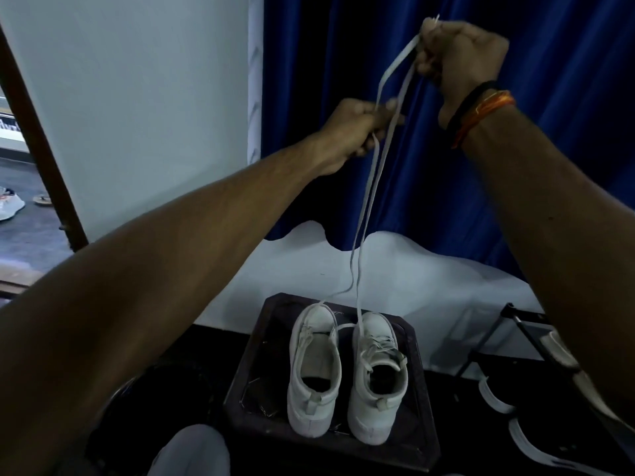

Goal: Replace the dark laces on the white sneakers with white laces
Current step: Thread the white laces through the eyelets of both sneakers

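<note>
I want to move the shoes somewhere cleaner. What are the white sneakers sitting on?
Both white sneakers stand side by side on a dark square stool. Its scuffed top shows around them; the part beneath their soles is covered.

black shoes (pixel 536 438) cut off at rt edge, lace (pixel 366 187) eyelet routing unclear

I am raising both bare arms forward: my right hand (pixel 460 55), wrist banded, is fisting highest, while my left hand (pixel 357 130) is pinching lower, fingers curled.
</note>
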`<action>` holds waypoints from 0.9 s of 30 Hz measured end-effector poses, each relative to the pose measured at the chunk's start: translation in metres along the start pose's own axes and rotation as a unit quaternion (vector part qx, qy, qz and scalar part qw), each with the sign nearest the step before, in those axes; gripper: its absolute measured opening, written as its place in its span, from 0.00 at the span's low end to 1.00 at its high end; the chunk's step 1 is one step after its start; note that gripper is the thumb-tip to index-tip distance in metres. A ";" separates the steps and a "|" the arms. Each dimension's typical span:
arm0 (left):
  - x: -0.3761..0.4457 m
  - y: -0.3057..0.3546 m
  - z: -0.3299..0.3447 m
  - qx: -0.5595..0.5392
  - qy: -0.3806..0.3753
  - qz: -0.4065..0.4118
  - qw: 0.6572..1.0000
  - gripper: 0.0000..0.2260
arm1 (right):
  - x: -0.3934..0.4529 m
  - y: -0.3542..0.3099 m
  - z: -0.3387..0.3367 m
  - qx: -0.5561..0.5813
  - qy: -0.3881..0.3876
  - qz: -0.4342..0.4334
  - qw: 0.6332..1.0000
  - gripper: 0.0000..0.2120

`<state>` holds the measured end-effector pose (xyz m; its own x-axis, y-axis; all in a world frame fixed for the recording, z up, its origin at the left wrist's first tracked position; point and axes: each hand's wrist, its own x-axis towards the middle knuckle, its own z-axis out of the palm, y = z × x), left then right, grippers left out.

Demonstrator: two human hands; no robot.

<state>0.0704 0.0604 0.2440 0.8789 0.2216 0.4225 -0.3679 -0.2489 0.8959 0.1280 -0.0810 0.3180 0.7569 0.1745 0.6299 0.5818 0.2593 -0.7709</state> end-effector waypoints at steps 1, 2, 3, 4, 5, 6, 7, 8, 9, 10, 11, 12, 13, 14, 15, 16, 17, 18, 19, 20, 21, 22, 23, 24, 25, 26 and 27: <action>0.003 0.006 -0.005 0.000 0.008 0.003 1.000 0.19 | 0.002 -0.002 -0.002 -0.001 -0.003 -0.001 1.000 0.07; 0.006 0.011 -0.009 0.006 0.024 0.002 1.000 0.19 | 0.003 -0.005 -0.003 -0.004 -0.004 0.003 1.000 0.07; 0.011 0.015 -0.015 0.011 0.048 -0.005 0.999 0.19 | 0.003 -0.005 -0.005 -0.006 -0.005 0.010 1.000 0.06; 0.015 0.017 -0.023 0.012 0.081 -0.021 0.996 0.19 | 0.002 -0.006 -0.008 -0.011 0.000 0.020 1.000 0.05; 0.019 0.017 -0.031 0.002 0.117 -0.043 0.992 0.18 | 0.001 -0.004 -0.012 -0.021 0.013 0.032 0.999 0.05; 0.023 0.014 -0.040 -0.018 0.149 -0.070 0.986 0.16 | 0.000 0.000 -0.017 -0.040 0.029 0.047 0.998 0.04; 0.026 0.010 -0.049 -0.040 0.175 -0.094 0.979 0.13 | -0.001 0.005 -0.022 -0.065 0.048 0.059 0.995 0.05; 0.027 0.003 -0.057 -0.043 0.194 -0.115 0.973 0.10 | -0.004 0.011 -0.028 -0.093 0.064 0.070 0.991 0.05; 0.027 -0.005 -0.064 -0.011 0.202 -0.133 0.970 0.09 | -0.006 0.017 -0.031 -0.118 0.073 0.077 0.987 0.05; 0.024 -0.015 -0.069 0.058 0.195 -0.150 0.968 0.09 | -0.010 0.023 -0.033 -0.135 0.069 0.084 0.985 0.06; 0.019 -0.026 -0.073 0.137 0.167 -0.164 0.963 0.08 | -0.015 0.030 -0.033 -0.134 0.053 0.094 0.985 0.07; 0.011 -0.037 -0.073 0.208 0.127 -0.173 0.954 0.07 | -0.022 0.036 -0.032 -0.114 0.033 0.106 0.987 0.07; 0.003 -0.046 -0.073 0.264 0.085 -0.181 0.944 0.07 | -0.029 0.044 -0.029 -0.087 0.009 0.118 0.989 0.07; -0.006 -0.054 -0.070 0.308 0.043 -0.186 0.932 0.08 | -0.038 0.050 -0.025 -0.075 -0.016 0.126 0.989 0.07; -0.015 -0.062 -0.067 0.346 0.001 -0.187 0.919 0.10 | -0.047 0.057 -0.022 -0.087 -0.041 0.129 0.987 0.07; -0.025 -0.070 -0.062 0.375 -0.038 -0.192 0.906 0.12 | -0.057 0.064 -0.019 -0.116 -0.065 0.132 0.982 0.07; -0.034 -0.078 -0.058 0.395 -0.077 -0.196 0.894 0.15 | -0.067 0.071 -0.017 -0.146 -0.091 0.136 0.976 0.07; -0.042 -0.088 -0.055 0.407 -0.113 -0.201 0.884 0.16 | -0.077 0.080 -0.016 -0.167 -0.123 0.142 0.968 0.07; -0.048 -0.101 -0.051 0.413 -0.142 -0.204 0.876 0.16 | -0.088 0.089 -0.016 -0.182 -0.161 0.152 0.958 0.07; -0.055 -0.112 -0.048 0.412 -0.159 -0.209 0.873 0.14 | -0.100 0.099 -0.016 -0.203 -0.202 0.161 0.945 0.07; -0.062 -0.126 -0.044 0.404 -0.167 -0.217 0.873 0.11 | -0.112 0.109 -0.016 -0.235 -0.241 0.171 0.926 0.07; -0.070 -0.138 -0.040 0.389 -0.170 -0.230 0.876 0.10 | -0.124 0.120 -0.017 -0.272 -0.277 0.179 0.904 0.07; -0.079 -0.150 -0.035 0.369 -0.171 -0.241 0.881 0.09 | -0.135 0.132 -0.018 -0.302 -0.307 0.187 0.883 0.09; -0.089 -0.159 -0.030 0.352 -0.172 -0.247 0.886 0.08 | -0.146 0.143 -0.019 -0.317 -0.332 0.196 0.866 0.11; -0.099 -0.168 -0.024 0.343 -0.171 -0.250 0.889 0.07 | -0.156 0.152 -0.020 -0.322 -0.352 0.206 0.854 0.11; -0.110 -0.177 -0.019 0.340 -0.167 -0.252 0.890 0.06 | -0.167 0.162 -0.020 -0.321 -0.367 0.215 0.846 0.11; -0.118 -0.187 -0.015 0.338 -0.160 -0.253 0.892 0.06 | -0.176 0.169 -0.020 -0.323 -0.379 0.220 0.839 0.09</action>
<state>0.0307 0.0951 0.0289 0.9620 0.2133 -0.1707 0.2730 -0.7289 0.6279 0.0991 -0.0870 0.0749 0.6765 0.7355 -0.0371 0.5215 -0.5140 -0.6811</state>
